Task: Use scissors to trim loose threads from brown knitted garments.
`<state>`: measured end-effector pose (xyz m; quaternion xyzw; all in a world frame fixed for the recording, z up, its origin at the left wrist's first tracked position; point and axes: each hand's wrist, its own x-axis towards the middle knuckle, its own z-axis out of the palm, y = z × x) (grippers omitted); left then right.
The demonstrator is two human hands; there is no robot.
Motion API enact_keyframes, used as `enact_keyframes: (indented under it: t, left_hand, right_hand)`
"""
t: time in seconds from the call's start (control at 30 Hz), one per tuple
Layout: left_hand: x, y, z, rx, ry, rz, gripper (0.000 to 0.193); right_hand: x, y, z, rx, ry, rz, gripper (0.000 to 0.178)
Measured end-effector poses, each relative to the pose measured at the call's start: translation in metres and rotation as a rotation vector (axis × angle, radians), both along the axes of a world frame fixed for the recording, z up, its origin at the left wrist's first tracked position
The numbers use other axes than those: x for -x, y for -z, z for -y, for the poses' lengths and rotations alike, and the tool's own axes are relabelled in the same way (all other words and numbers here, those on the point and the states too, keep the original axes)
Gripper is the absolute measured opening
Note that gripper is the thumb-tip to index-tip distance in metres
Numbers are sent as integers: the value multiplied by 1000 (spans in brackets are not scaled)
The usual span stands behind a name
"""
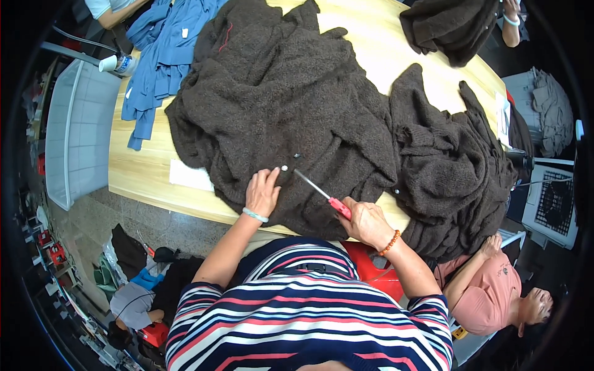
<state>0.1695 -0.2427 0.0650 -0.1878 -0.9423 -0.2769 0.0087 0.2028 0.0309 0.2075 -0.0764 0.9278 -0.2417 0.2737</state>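
Observation:
A dark brown knitted garment (278, 105) lies bunched and wrinkled across the table in front of me. On it sit a small white round button-like piece (284, 167) and a tiny shiny piece (297, 156). My left hand (263, 195) rests on the knit with fingers stretched out, their tips just left of the white piece. In my right hand (365, 221) is a red-handled screwdriver-like tool (339, 208), its slim metal shaft slanting up and left. The shaft's tip is over the knit, close to the two small pieces.
More brown knitwear (439, 161) is heaped on the right, beside a seated person in pink (482, 290). Blue garments (164, 62) lie at the far left by a bottle (127, 65). A white bin (77, 133) stands left of the table (145, 176). Other people work across the table.

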Motion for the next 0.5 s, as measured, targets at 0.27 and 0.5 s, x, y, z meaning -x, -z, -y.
enact_keyframes:
  t: [0.27, 0.5]
  left_hand:
    - [6, 26, 17, -317, -133, 119, 15]
    - [40, -29, 26, -569, -233, 324, 7]
  right_hand:
    - [-7, 1, 14, -11, -279, -58, 23]
    - [3, -4, 1, 84, 57, -75, 21]
